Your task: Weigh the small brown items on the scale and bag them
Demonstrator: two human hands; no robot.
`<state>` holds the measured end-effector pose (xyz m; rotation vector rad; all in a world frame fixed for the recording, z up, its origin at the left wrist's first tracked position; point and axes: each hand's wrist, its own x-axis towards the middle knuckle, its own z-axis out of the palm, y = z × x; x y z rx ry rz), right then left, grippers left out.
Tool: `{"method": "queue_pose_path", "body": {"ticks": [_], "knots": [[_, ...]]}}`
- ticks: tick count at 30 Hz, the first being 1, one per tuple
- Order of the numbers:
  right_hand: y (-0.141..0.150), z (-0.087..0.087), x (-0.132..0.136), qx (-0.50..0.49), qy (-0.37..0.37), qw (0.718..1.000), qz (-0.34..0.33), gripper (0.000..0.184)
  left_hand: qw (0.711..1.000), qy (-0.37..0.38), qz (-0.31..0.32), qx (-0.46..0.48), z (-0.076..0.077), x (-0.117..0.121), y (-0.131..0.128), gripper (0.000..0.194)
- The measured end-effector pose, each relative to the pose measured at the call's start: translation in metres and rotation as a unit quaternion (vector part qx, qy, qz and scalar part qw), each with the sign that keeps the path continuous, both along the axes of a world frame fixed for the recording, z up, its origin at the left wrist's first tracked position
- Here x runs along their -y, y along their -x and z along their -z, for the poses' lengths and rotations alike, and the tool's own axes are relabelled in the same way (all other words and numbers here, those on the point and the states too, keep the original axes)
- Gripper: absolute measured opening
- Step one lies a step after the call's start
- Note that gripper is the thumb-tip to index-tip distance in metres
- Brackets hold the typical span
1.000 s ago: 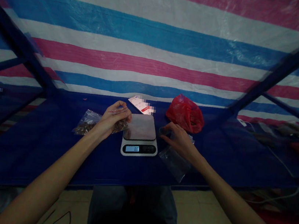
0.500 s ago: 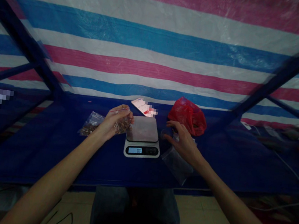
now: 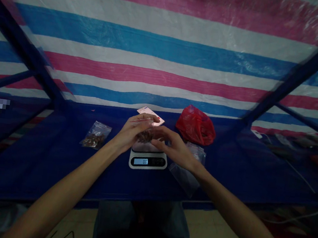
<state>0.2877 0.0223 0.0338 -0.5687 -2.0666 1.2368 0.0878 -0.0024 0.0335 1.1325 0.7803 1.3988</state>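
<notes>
In the head view, I have the clear bag of brown pieces [image 3: 144, 136] mid-frame over the scale [image 3: 148, 163], gripped in the left hand's [image 3: 129, 132] closed fingers. The right hand's [image 3: 177, 149] fingers are half open and curved beside it; whether they touch it I can't tell. The second filled bag [image 3: 95, 137] lies left of centre, the red bag [image 3: 196, 126] right of centre. I judge the held bag light, limp, slightly slippery, its contents shifting; I'd pinch it near the top edge.
</notes>
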Motion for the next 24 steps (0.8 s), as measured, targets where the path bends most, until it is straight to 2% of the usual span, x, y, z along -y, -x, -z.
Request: {"method": "queue_pose_path", "body": {"ticks": [4, 7, 9, 11, 14, 16, 17, 20, 22, 24], "knots": [[0.023, 0.015, -0.014, -0.066, 0.086, 0.994, -0.018, 0.033, 0.997, 0.074, 0.022, 0.019, 0.011, 0.003, -0.005, 0.036], [0.015, 0.018, -0.021, -0.079, 0.087, 0.993, 0.003, 0.035, 0.993, 0.116, 0.024, 0.029, 0.016, 0.007, -0.002, 0.043], [-0.005, 0.015, -0.025, -0.062, 0.049, 0.995, 0.057, 0.033, 0.996, 0.09, 0.016, -0.006, 0.015, 0.007, 0.002, 0.038], [-0.032, 0.013, -0.031, -0.024, 0.005, 0.992, 0.125, 0.03, 0.995, 0.036, 0.01, -0.09, 0.011, 0.005, 0.006, 0.029], [-0.072, 0.021, -0.04, 0.051, -0.029, 0.984, 0.168, 0.034, 0.971, -0.039, 0.01, -0.234, 0.005, -0.004, 0.01, 0.021], [-0.091, 0.032, -0.044, 0.091, -0.043, 0.981, 0.164, 0.041, 0.942, -0.091, 0.018, -0.323, 0.003, -0.015, 0.01, 0.02], [-0.096, 0.038, -0.045, 0.105, -0.05, 0.98, 0.162, 0.045, 0.918, -0.117, 0.017, -0.378, 0.002, -0.021, 0.008, 0.018], [-0.1, 0.051, -0.045, 0.13, -0.066, 0.975, 0.165, 0.053, 0.81, -0.184, 0.003, -0.557, -0.003, -0.039, -0.002, 0.012], [-0.094, 0.056, -0.044, 0.14, -0.08, 0.973, 0.166, 0.055, 0.741, -0.219, 0.01, -0.634, -0.008, -0.049, -0.012, 0.012], [-0.088, 0.058, -0.044, 0.148, -0.095, 0.97, 0.17, 0.058, 0.708, -0.24, 0.036, -0.663, -0.012, -0.056, -0.021, 0.012]]}}
